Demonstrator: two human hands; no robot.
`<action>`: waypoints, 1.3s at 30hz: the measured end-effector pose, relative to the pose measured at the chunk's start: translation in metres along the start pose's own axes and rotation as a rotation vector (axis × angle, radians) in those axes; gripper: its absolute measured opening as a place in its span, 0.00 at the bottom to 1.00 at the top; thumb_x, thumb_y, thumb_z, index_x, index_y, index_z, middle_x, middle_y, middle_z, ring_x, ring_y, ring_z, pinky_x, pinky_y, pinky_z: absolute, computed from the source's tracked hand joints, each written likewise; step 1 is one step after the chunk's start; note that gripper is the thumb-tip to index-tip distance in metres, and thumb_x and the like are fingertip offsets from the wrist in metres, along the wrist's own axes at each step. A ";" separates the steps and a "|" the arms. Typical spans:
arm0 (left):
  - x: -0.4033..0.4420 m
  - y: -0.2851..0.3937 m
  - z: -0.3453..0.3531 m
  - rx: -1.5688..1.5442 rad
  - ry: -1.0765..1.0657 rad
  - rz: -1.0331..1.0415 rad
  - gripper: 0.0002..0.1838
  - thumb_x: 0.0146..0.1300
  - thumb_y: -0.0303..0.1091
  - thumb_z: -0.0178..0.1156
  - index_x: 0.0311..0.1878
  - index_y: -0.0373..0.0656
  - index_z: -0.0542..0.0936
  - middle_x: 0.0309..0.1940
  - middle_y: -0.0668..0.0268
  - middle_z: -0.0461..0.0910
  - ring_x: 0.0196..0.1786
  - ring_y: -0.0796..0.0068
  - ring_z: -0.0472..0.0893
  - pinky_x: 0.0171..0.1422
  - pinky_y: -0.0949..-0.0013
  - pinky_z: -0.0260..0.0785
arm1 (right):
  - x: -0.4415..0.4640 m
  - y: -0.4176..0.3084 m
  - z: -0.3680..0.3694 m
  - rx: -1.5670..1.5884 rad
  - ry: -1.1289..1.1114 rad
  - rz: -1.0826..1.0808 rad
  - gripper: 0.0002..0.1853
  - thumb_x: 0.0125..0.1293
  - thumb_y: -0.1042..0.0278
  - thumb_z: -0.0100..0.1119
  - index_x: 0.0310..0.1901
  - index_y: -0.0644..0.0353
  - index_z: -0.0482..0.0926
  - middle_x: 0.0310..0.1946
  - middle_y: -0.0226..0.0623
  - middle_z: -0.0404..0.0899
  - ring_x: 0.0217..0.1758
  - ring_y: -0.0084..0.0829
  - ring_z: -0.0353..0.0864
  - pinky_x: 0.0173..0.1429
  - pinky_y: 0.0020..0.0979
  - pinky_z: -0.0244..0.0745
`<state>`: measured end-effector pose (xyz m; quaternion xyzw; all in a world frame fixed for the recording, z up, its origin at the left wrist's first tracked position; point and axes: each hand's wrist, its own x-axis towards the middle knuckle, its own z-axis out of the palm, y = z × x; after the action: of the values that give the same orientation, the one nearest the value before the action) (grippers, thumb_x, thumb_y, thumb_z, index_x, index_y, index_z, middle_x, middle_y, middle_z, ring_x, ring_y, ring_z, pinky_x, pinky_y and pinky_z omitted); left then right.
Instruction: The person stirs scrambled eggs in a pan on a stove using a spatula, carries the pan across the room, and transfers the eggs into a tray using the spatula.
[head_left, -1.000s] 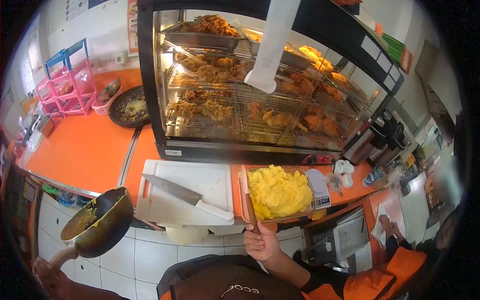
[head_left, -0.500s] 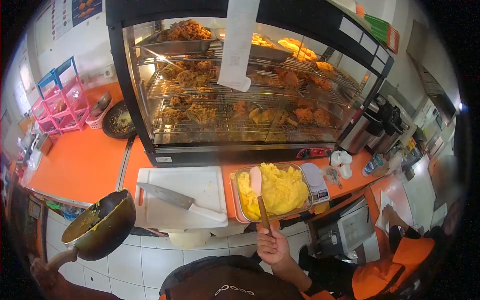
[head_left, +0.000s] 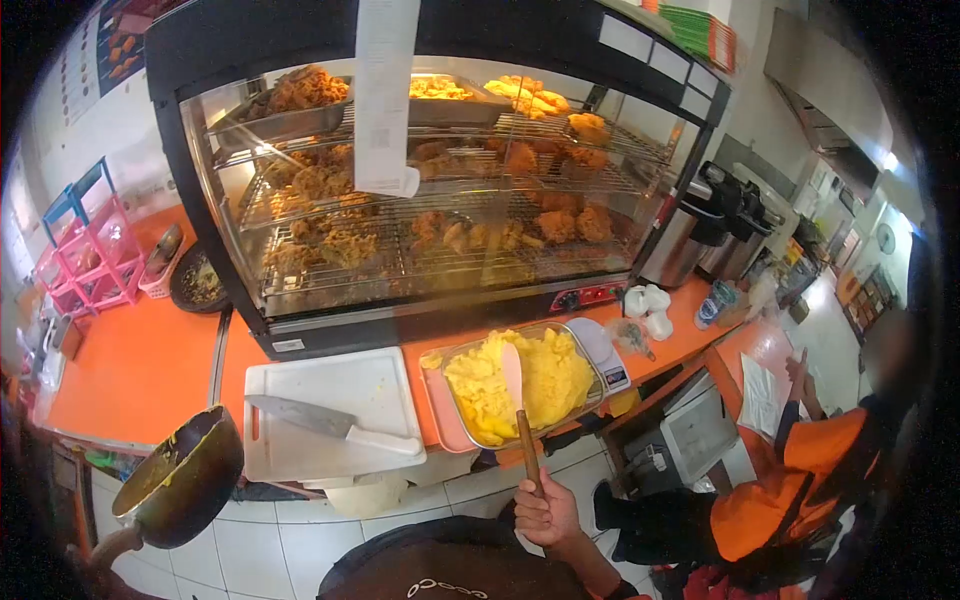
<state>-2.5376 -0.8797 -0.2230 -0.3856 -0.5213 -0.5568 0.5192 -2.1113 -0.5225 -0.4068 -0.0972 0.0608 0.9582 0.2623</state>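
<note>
A pink-headed spatula with a wooden handle is gripped in my right hand. Its blade rests on yellow scrambled egg, which fills a metal tray. At lower left, my left hand is closed on the handle of a deep frying pan; the fingers are dim at the picture's edge. The pan is tilted, with bits of egg stuck inside. Between the pan and the tray, a white cutting board bears a large knife with a white handle.
A heated glass display case of fried food stands behind the board. A kitchen scale sits beside the tray. Pink baskets and a dark pan are at left. A person in an orange shirt works at right.
The view has shifted, so the counter and display case appear further left. Both hands keep their hold on the pan and spatula. The co-worker's hand has lifted from the white sheet.
</note>
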 end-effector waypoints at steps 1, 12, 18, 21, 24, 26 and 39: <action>-0.004 -0.023 -0.016 0.506 0.085 0.201 0.19 0.59 0.41 0.45 0.13 0.50 0.56 0.09 0.78 0.54 0.11 0.83 0.54 0.18 0.75 0.45 | -0.002 -0.005 -0.005 -0.039 0.022 -0.007 0.21 0.66 0.47 0.36 0.31 0.60 0.67 0.13 0.25 0.58 0.12 0.16 0.55 0.14 0.18 0.52; 0.006 0.027 0.046 0.174 0.057 0.233 0.15 0.58 0.29 0.47 0.15 0.47 0.63 0.10 0.75 0.63 0.09 0.84 0.55 0.14 0.77 0.48 | -0.041 -0.043 0.023 -0.383 0.140 -0.009 0.21 0.65 0.48 0.38 0.41 0.59 0.70 0.12 0.26 0.59 0.11 0.17 0.55 0.12 0.18 0.51; -0.007 0.046 0.053 -0.437 0.083 -0.151 0.18 0.59 0.30 0.44 0.13 0.50 0.57 0.08 0.76 0.57 0.11 0.83 0.53 0.18 0.77 0.52 | -0.037 -0.111 0.097 -2.246 0.787 -0.478 0.15 0.59 0.58 0.52 0.42 0.58 0.73 0.26 0.42 0.76 0.29 0.36 0.76 0.33 0.34 0.70; -0.008 0.060 0.050 -0.033 0.093 -0.076 0.20 0.59 0.35 0.44 0.11 0.52 0.54 0.07 0.77 0.52 0.12 0.81 0.53 0.20 0.76 0.51 | -0.027 -0.139 0.139 -2.645 0.895 -0.616 0.15 0.54 0.61 0.55 0.42 0.58 0.74 0.34 0.45 0.76 0.40 0.46 0.75 0.44 0.40 0.69; -0.008 0.071 0.023 -0.577 0.015 -0.233 0.21 0.59 0.39 0.44 0.11 0.52 0.54 0.07 0.77 0.50 0.12 0.81 0.54 0.21 0.75 0.51 | -0.015 -0.179 0.162 -2.840 0.757 -0.761 0.15 0.52 0.62 0.55 0.41 0.56 0.75 0.35 0.45 0.76 0.40 0.45 0.75 0.43 0.39 0.69; -0.008 0.089 0.013 -0.532 -0.045 -0.225 0.21 0.59 0.40 0.45 0.10 0.53 0.55 0.07 0.77 0.51 0.11 0.81 0.54 0.22 0.75 0.51 | -0.002 -0.208 0.172 -2.866 0.634 -0.724 0.14 0.51 0.61 0.56 0.40 0.55 0.76 0.36 0.43 0.77 0.40 0.43 0.75 0.44 0.39 0.69; -0.005 0.265 0.073 -0.347 0.098 -0.220 0.18 0.54 0.26 0.49 0.12 0.48 0.55 0.09 0.71 0.55 0.12 0.81 0.54 0.17 0.77 0.47 | 0.143 -0.381 0.119 -2.791 -0.145 -0.222 0.15 0.53 0.60 0.56 0.43 0.52 0.76 0.39 0.37 0.76 0.43 0.40 0.75 0.46 0.37 0.68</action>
<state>-2.2850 -0.7856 -0.1684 -0.3826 -0.4308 -0.7095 0.4059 -2.0546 -0.1067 -0.3468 -0.2295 -0.9510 0.2053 0.0265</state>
